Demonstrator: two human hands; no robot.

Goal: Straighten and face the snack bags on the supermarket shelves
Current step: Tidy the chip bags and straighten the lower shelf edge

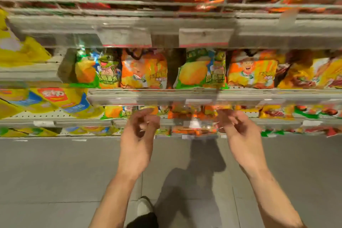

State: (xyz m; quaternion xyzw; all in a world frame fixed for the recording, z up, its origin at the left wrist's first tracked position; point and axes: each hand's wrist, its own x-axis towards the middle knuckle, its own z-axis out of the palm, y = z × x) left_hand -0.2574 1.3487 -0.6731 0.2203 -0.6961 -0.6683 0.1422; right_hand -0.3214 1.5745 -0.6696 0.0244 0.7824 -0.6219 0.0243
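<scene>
Orange and green snack bags (201, 69) stand upright in a row on the middle shelf (185, 94), fronts facing outward, behind the shelf's front rail. Further bags (192, 113) lie on the shelf below, partly hidden by that rail and blurred. The left hand (138, 135) and the right hand (238, 131) are raised in front of this lower shelf, well apart, fingers loosely curled and holding nothing. Whether the fingertips touch any bag cannot be determined. Grey floor tiles (55, 172) lie beneath.
</scene>
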